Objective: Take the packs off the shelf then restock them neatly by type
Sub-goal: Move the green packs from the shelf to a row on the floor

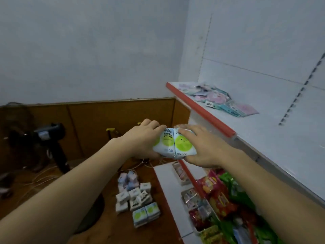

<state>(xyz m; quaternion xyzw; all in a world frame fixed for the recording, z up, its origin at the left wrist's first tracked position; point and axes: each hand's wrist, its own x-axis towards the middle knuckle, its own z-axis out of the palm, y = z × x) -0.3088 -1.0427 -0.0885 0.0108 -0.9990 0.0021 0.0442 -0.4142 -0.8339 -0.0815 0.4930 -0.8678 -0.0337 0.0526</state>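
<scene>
1. Two white-and-green packs (174, 144) held side by side, touching, mid-air between both hands, just off the upper shelf's (263, 134) red front edge.
2. Left hand (142, 138) clamped on the left pack from 9 o'clock, fingers curled over its top; right hand (202, 147) clamped on the right pack from 3 o'clock, fingers over the top, thumb under.
3. Upper shelf: loose heap of pastel flat packs (219, 97) at 1 o'clock from the hands, well apart.
4. Lower shelf (168, 191), at 5 o'clock: trays w/ red and green snack bags (221, 196).
5. Floor (109, 224), 6 o'clock: pile of small white packs (135, 196); green-circle packs (146, 214) at its near end.
6. Room: pale wall, brown wood wainscot; fan (49, 136) and cables at 9 o'clock.
</scene>
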